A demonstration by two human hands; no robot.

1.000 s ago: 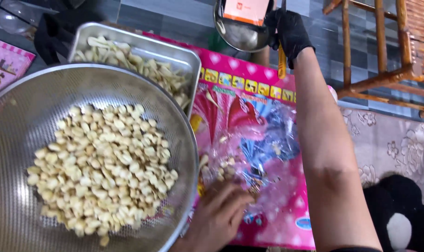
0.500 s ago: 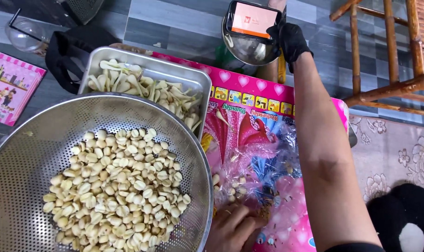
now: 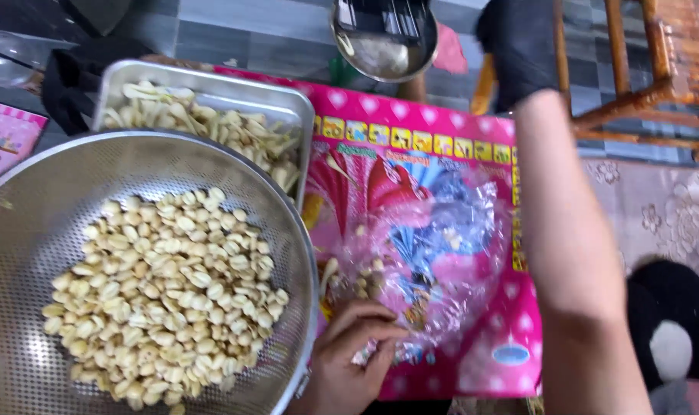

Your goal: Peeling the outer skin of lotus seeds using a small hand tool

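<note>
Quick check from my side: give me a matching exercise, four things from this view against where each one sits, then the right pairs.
Things:
1. colander
2. metal tray
3. clear plastic bag
4. small metal bowl

Places:
A. top centre, beyond the pink mat
B. on the pink mat, by the left hand
C. lower left, full of pale peeled kernels
D. behind the colander, holding pale husks

Pairs: 1-C, 2-D, 3-B, 4-A

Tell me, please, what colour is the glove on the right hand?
Black. The glove shows near the top of the head view, beside the wooden chair.
</note>
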